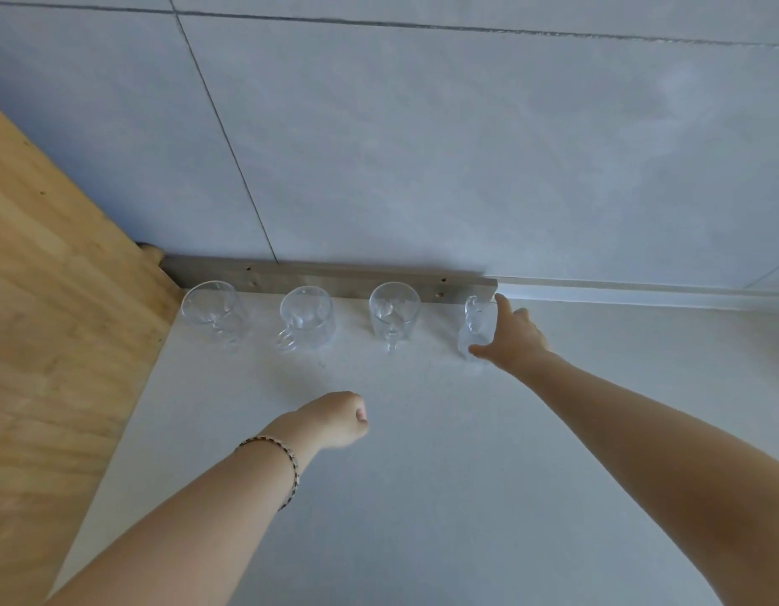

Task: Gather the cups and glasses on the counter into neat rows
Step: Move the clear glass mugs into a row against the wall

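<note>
Right hand [510,338] out at the end of the line, thumb and forefinger spread wide round the rightmost clear glass cup [474,328], clasping it upright on the white desk [422,496]. Left of those fingers [503,304], three more standing in a row: the third clear glass cup [394,317], the handled clear glass mug [307,319], the leftmost clear glass cup [215,314]. Just beyond the fingertips, a grey wooden strip [335,277] along the foot of the wall. Left hand [339,419] well short of the row, curled into a fist, nothing visible in it.

By the look of it, nearly there: one row of four, fairly evenly spaced. Probably left to do: letting go of the last cup, perhaps turning handles the same way.

Hard to read: much of the rightmost cup behind the hand, handle not made out. Clear glass on white, so edges faint. Inside of the fist hidden. Desk cut off to the right of the fingers, so no telling whether more cups wait there.
</note>
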